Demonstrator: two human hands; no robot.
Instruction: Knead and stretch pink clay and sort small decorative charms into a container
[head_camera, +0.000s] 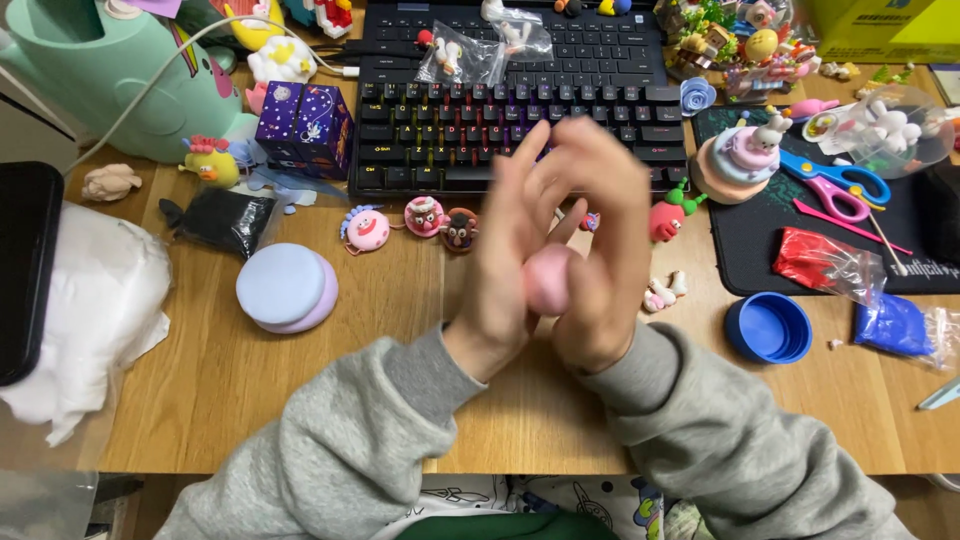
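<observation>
A pink ball of soft clay (549, 279) sits pressed between my two palms above the wooden desk (220, 380). My left hand (505, 255) covers its left side with fingers stretched upward. My right hand (605, 240) presses against its right side, fingers also extended and slightly blurred. Both sleeves are grey. Only the middle of the ball shows between the palms.
A black keyboard (500, 120) lies behind the hands. Small clay figures (425, 215) line its front edge. A lilac clay disc (287, 288) and black clay bag (220, 220) lie left. A blue lid (768, 327), red clay bag (825, 262), blue clay bag (900, 325) and scissors (835, 185) lie right.
</observation>
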